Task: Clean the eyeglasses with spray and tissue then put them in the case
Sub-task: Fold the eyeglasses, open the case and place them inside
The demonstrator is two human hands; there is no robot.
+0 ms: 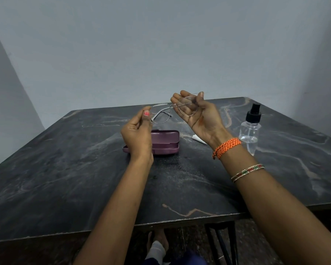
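The thin metal-framed eyeglasses [172, 109] hang above the open purple hard case [165, 142] — long axis left to right; left hand [137, 134] pinches one end, right hand [198, 113] loosely cups the other lens.

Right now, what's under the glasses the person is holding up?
Below the eyeglasses, held in the air by the left hand and right hand, sits the open purple case on the dark table. The left hand hides part of the case; its inside isn't visible.
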